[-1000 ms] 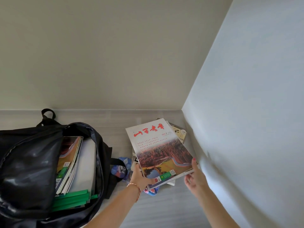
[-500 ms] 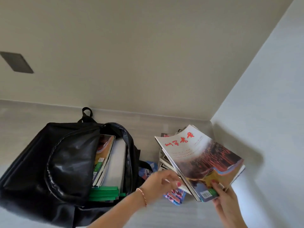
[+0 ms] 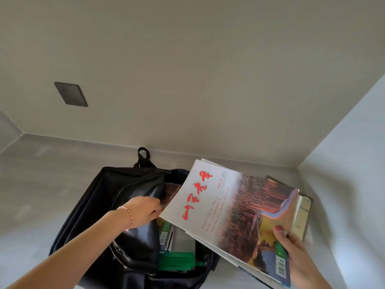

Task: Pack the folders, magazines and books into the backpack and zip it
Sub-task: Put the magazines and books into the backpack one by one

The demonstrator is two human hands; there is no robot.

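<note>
The right hand [image 3: 295, 253] grips a stack of magazines [image 3: 235, 213] by the near corner, thumb on the top cover, holding it tilted over the open backpack [image 3: 93, 207]. The left hand [image 3: 143, 211] reaches to the bag's mouth, fingers curled on the flap [image 3: 137, 197], pulling it aside. Inside stand magazines and green folders [image 3: 177, 261]. The bag lies on a pale grey surface [image 3: 41, 184] in a corner, a dark wall plate [image 3: 70, 94] above.

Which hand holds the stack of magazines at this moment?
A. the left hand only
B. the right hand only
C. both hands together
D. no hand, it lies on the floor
B: the right hand pinches the stack of magazines at its near corner, while the left hand is at the backpack flap.
</note>
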